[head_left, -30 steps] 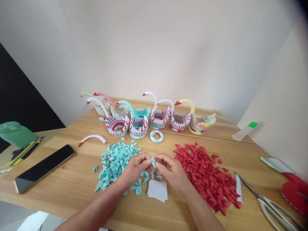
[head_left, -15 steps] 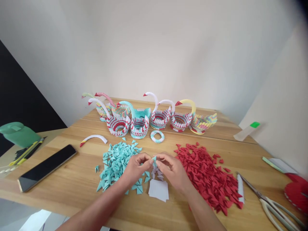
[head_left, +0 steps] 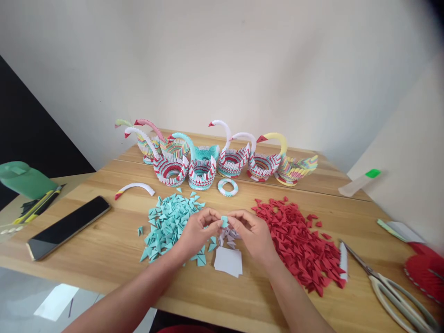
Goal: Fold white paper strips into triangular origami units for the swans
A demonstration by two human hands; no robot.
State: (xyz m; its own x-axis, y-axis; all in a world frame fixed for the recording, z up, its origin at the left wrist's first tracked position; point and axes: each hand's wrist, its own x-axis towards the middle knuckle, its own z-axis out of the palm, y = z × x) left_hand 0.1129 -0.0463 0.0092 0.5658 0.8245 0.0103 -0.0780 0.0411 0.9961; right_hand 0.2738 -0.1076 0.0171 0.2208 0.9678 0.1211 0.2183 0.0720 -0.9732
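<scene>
Between my left hand (head_left: pixel 201 231) and my right hand (head_left: pixel 252 233) is a small turquoise piece of folded paper (head_left: pixel 224 222), pinched at both sides by thumbs and forefingers. Just beneath it lie some white folded paper pieces (head_left: pixel 227 237), partly hidden by my fingers. A short stack of white paper slips (head_left: pixel 228 262) rests on the table in front of me, between my forearms. Left of my left hand spreads a heap of turquoise folded paper triangles (head_left: pixel 169 222). To the right of my right hand lies a larger heap of red folded paper triangles (head_left: pixel 301 245).
Several paper swans (head_left: pixel 203 173) stand in rows at the back of the wooden table (head_left: pixel 121 236). A turquoise-white paper ring (head_left: pixel 222 183) and a curved white paper neck (head_left: pixel 138 186) lie before them. A phone (head_left: pixel 69 226) is at left, scissors (head_left: pixel 378 277) and a glue bottle (head_left: pixel 360 183) at right.
The turquoise piece has gone from a pointed triangle to a squarer shape between my fingers. My view has tipped down slightly at the front edge; both hands remain in about the same place.
</scene>
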